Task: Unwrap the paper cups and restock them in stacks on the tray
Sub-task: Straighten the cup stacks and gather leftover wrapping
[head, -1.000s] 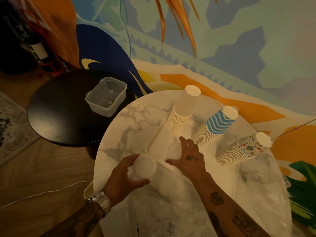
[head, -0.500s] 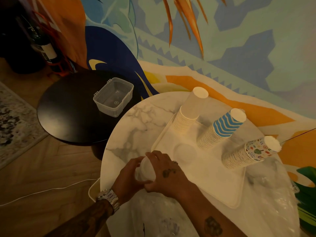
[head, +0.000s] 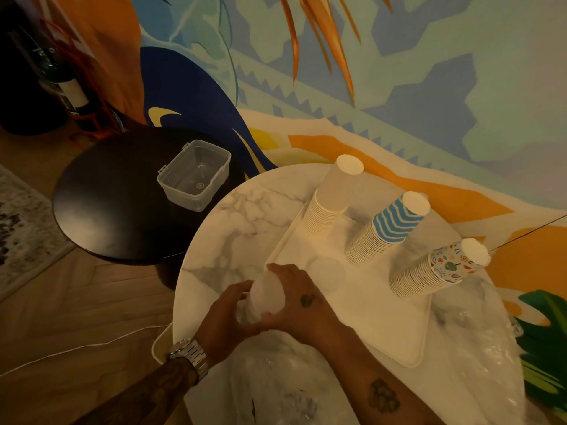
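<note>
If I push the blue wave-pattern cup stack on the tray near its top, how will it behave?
The blue wave-pattern cup stack stands tall and narrow, upside down on the tray, so it would probably tip rather than slide. It is nested paper cups, so likely light, and it might separate between cups when lifted from the top.

clear plastic tub (head: 194, 174) on dark round table (head: 116, 207)

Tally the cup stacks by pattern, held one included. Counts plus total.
Plain white: 2 (white tray stack; held white stack, gripped by left hand and right hand)
Blue wave: 1 (blue wave stack)
Multicolour print: 1 (multicolour print stack)
Total: 4 stacks, 3 standing on the tray
</note>
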Demonstrator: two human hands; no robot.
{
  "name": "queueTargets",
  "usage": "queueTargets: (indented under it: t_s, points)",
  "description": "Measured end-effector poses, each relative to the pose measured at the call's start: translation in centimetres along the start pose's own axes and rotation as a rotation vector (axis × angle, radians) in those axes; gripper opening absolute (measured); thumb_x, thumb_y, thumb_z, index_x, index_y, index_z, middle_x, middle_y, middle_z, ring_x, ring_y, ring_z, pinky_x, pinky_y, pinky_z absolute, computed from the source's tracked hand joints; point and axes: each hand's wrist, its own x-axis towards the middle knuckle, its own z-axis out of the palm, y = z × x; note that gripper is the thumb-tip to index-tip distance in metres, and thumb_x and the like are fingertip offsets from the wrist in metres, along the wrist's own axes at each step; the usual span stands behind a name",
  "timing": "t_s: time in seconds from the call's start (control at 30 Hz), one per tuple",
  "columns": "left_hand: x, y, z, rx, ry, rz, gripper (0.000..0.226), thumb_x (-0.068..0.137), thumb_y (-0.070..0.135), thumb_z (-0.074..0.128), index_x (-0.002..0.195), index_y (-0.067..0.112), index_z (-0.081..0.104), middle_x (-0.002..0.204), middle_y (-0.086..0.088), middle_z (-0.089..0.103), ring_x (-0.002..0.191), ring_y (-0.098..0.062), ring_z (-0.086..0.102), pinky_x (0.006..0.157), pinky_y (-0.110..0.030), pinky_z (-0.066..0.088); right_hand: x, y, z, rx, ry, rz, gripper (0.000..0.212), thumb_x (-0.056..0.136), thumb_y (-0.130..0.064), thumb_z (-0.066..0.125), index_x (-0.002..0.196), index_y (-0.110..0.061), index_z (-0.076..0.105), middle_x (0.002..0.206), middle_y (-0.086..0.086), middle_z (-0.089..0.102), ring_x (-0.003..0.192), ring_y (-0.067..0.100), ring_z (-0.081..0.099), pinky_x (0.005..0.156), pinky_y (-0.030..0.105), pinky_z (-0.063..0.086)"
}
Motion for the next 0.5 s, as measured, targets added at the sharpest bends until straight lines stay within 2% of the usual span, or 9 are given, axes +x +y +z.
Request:
queueTargets:
  t_s: [0.1, 0.2, 0.3, 0.4, 0.5]
  points:
    - [0.0, -0.1, -0.1, 0.022, -0.005, 0.025, 0.084, 0.06, 0.039, 0.088, 0.131, 0.033, 0.043, 0.123, 0.017, 0.049, 0.108, -0.003, 0.053, 0.087, -0.018, 0.047, 0.0, 1.2, -2.5, 0.166, 0.148, 0.075, 0.094, 0.069, -0.037, 0.083, 0.149, -0.026, 0.033, 0.142, -0.005, 0.042, 0.13, 0.014, 0.039, 0.106, 0.024, 0.034]
    - [0.0, -0.1, -0.1, 0.029, 0.003, 0.029, 0.083, 0.06, 0.038, 0.088, 0.128, 0.036, 0.041, 0.124, 0.016, 0.048, 0.108, -0.005, 0.052, 0.088, -0.021, 0.048, 0.1, 3.4, -5.1, 0.178, 0.311, 0.149, 0.09, 0.069, -0.034, 0.084, 0.146, -0.024, 0.04, 0.138, -0.002, 0.047, 0.127, 0.017, 0.044, 0.106, 0.027, 0.036]
    - [0.1, -0.2, 0.0, 0.019, 0.011, 0.015, 0.083, 0.059, 0.038, 0.088, 0.128, 0.036, 0.042, 0.123, 0.016, 0.049, 0.109, -0.005, 0.053, 0.087, -0.018, 0.047, 0.5, 5.3, -6.5, 0.117, 0.317, 0.229, 0.089, 0.07, -0.033, 0.082, 0.147, -0.022, 0.038, 0.142, 0.0, 0.043, 0.13, 0.02, 0.041, 0.107, 0.033, 0.036]
    - [0.0, -0.2, 0.1, 0.027, 0.014, 0.014, 0.085, 0.059, 0.037, 0.088, 0.13, 0.032, 0.043, 0.124, 0.016, 0.049, 0.11, -0.006, 0.053, 0.089, -0.023, 0.049, 0.9, 6.7, -6.5, 0.04, 0.287, 0.271, 0.09, 0.071, -0.035, 0.082, 0.147, -0.022, 0.036, 0.142, 0.003, 0.043, 0.13, 0.022, 0.041, 0.108, 0.035, 0.037]
    - [0.0, -0.3, 0.1, 0.026, 0.012, 0.003, 0.09, 0.059, 0.037, 0.089, 0.135, 0.027, 0.042, 0.125, 0.016, 0.049, 0.111, -0.006, 0.053, 0.093, -0.028, 0.05, 1.0, 7.6, -5.7, -0.006, 0.208, 0.305, 0.092, 0.072, -0.037, 0.081, 0.149, -0.022, 0.033, 0.144, 0.004, 0.041, 0.132, 0.024, 0.039, 0.109, 0.042, 0.038]
